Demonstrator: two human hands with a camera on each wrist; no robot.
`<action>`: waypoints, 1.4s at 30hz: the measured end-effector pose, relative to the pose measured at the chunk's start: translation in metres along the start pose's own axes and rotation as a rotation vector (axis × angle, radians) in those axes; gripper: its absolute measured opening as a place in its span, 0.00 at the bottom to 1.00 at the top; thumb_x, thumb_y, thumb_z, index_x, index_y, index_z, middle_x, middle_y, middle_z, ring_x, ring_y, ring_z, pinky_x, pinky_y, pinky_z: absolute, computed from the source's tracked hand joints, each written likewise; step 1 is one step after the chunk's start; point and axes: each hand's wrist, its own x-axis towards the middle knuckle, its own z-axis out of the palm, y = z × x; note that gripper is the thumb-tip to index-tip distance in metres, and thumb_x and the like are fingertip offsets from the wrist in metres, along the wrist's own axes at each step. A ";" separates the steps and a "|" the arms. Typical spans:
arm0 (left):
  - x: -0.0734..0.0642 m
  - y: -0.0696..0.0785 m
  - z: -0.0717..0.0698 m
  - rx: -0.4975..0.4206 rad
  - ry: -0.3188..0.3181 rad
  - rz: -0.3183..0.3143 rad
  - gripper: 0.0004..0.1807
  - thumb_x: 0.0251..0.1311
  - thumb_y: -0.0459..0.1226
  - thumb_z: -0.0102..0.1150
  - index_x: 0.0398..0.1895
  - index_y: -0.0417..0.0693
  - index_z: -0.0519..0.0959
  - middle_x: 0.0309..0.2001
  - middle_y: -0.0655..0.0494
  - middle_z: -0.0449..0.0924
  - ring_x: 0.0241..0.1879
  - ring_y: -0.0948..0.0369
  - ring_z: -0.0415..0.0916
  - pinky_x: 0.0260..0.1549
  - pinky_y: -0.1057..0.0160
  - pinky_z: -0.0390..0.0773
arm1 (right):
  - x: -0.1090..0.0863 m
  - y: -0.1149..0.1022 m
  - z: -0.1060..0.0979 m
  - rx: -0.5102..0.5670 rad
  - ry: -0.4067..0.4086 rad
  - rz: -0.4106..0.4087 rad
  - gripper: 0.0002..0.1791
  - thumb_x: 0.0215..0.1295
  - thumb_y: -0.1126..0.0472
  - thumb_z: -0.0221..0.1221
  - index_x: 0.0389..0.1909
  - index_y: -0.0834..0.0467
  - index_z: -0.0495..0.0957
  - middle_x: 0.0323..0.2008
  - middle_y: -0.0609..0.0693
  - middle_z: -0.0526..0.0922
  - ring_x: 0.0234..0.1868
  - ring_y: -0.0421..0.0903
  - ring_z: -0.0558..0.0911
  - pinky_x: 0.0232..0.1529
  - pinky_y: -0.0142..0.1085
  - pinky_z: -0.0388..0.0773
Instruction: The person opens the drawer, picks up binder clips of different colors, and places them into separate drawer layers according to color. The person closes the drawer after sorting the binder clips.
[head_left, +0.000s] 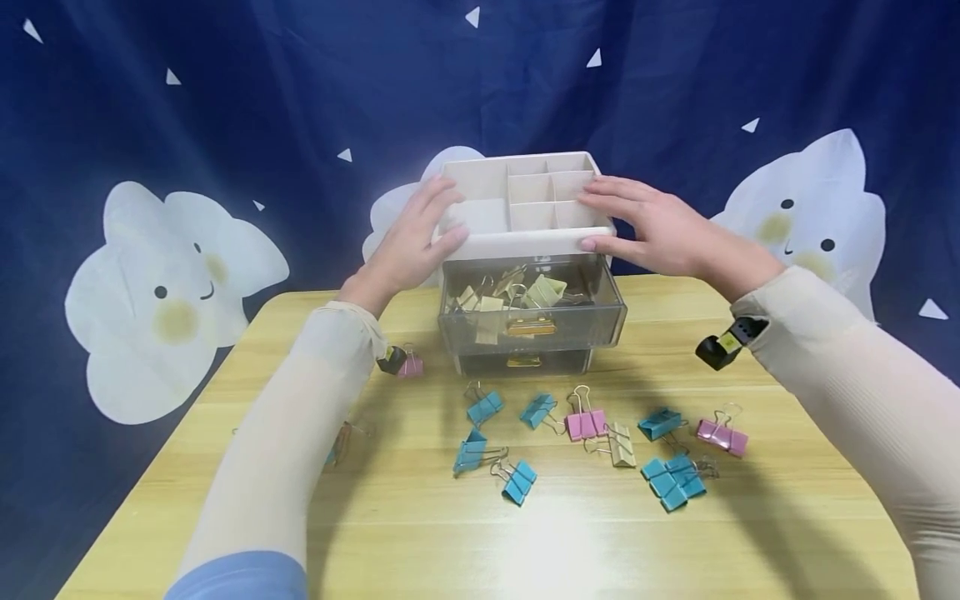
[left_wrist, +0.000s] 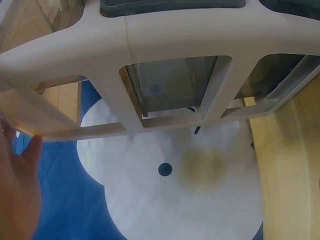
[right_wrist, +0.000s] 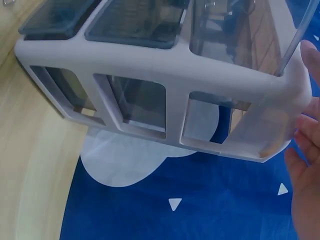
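Note:
A small white organizer (head_left: 525, 244) stands at the back of the table, with a divided tray on top. My left hand (head_left: 412, 237) lies at the tray's left edge, its fingers extended over the rim and thumb by the front corner. At the right edge, my right hand (head_left: 660, 225) reaches over with straight fingers, thumb near the front corner. Below the tray, a smoky clear drawer (head_left: 457, 323) is pulled out and holds several pale yellow binder clips (head_left: 545, 292). Under it sits another drawer (head_left: 487, 365). In the right wrist view, fingers (right_wrist: 309, 142) lie along the organizer's side.
Several blue binder clips (head_left: 471, 452) are scattered on the wooden table (head_left: 420, 533). Among them lie pink clips (head_left: 587, 424) and a yellow clip (head_left: 622, 447). More clips are partly hidden by my left arm. A dark blue curtain (head_left: 480, 83) hangs behind.

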 end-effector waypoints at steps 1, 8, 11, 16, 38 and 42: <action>0.000 0.001 0.000 -0.002 0.001 0.001 0.32 0.69 0.56 0.42 0.65 0.42 0.68 0.72 0.44 0.56 0.75 0.56 0.42 0.72 0.60 0.43 | -0.004 -0.001 0.000 0.013 0.004 0.008 0.36 0.66 0.47 0.61 0.70 0.60 0.66 0.71 0.58 0.63 0.73 0.55 0.58 0.69 0.53 0.56; 0.000 0.002 0.001 -0.015 0.010 -0.001 0.34 0.69 0.58 0.40 0.64 0.41 0.68 0.72 0.44 0.56 0.75 0.56 0.42 0.72 0.60 0.43 | -0.034 -0.004 -0.001 0.135 -0.020 0.139 0.40 0.69 0.45 0.58 0.76 0.52 0.54 0.73 0.58 0.58 0.72 0.58 0.58 0.67 0.59 0.57; 0.001 0.001 0.003 -0.017 0.009 -0.003 0.34 0.69 0.58 0.39 0.64 0.41 0.68 0.72 0.44 0.55 0.75 0.56 0.41 0.72 0.60 0.42 | -0.048 -0.003 0.005 0.166 -0.027 0.173 0.39 0.70 0.47 0.58 0.76 0.53 0.54 0.73 0.58 0.59 0.71 0.59 0.59 0.66 0.59 0.59; 0.001 0.001 0.006 -0.027 0.011 0.001 0.34 0.69 0.57 0.39 0.64 0.40 0.67 0.72 0.44 0.55 0.76 0.55 0.40 0.72 0.60 0.41 | -0.075 -0.001 0.021 0.241 -0.021 0.182 0.37 0.69 0.52 0.59 0.75 0.53 0.57 0.72 0.57 0.61 0.70 0.61 0.62 0.64 0.59 0.61; -0.007 0.003 -0.009 0.190 -0.053 -0.013 0.46 0.66 0.65 0.40 0.75 0.40 0.55 0.75 0.46 0.53 0.75 0.57 0.45 0.71 0.55 0.51 | -0.148 -0.019 0.066 0.281 -0.111 0.172 0.30 0.69 0.55 0.60 0.70 0.54 0.67 0.63 0.51 0.75 0.64 0.55 0.71 0.63 0.42 0.68; -0.005 0.005 -0.013 0.221 -0.090 -0.024 0.43 0.67 0.62 0.42 0.75 0.41 0.56 0.75 0.47 0.53 0.75 0.56 0.46 0.70 0.53 0.53 | -0.156 -0.021 0.070 0.281 -0.134 0.181 0.30 0.68 0.53 0.61 0.70 0.53 0.67 0.64 0.51 0.74 0.64 0.54 0.72 0.61 0.47 0.69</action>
